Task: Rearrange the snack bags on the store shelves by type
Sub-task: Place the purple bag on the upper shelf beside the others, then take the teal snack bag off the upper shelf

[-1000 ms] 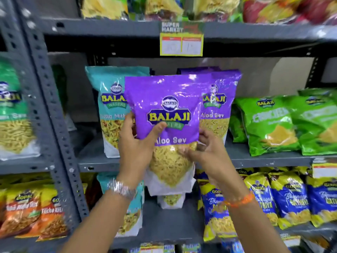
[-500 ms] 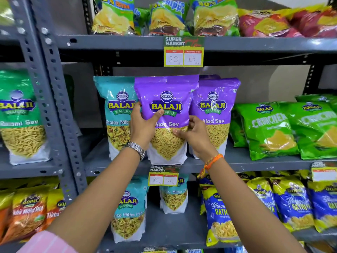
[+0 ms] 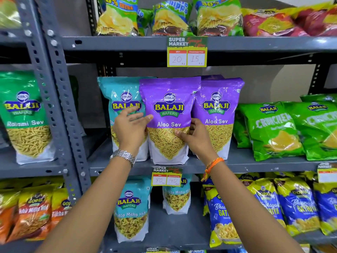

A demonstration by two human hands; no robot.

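Note:
A purple Aloo Sev bag (image 3: pixel 169 106) stands upright on the grey middle shelf (image 3: pixel 255 165), between a teal Khatta Mitha bag (image 3: pixel 120 92) and a second purple Aloo Sev bag (image 3: pixel 218 106). My right hand (image 3: pixel 195 139) pinches the front bag's lower right edge, thumb on its front. My left hand (image 3: pixel 130 129) is at the bag's left edge with fingers spread, only the thumb tip touching it, and it covers part of the teal bag.
Green Crunchex bags (image 3: pixel 273 130) lie right on the same shelf. A green Ratlami Sev bag (image 3: pixel 23 114) stands in the left bay behind a grey upright (image 3: pixel 60 106). Teal bags (image 3: pixel 130 209) and blue Gopal bags (image 3: pixel 224 216) fill the shelf below; chip bags (image 3: pixel 171 17) sit above.
The purple bag went from held in the air to standing on the middle shelf. My left hand has let go and opened; my right hand still holds its edge.

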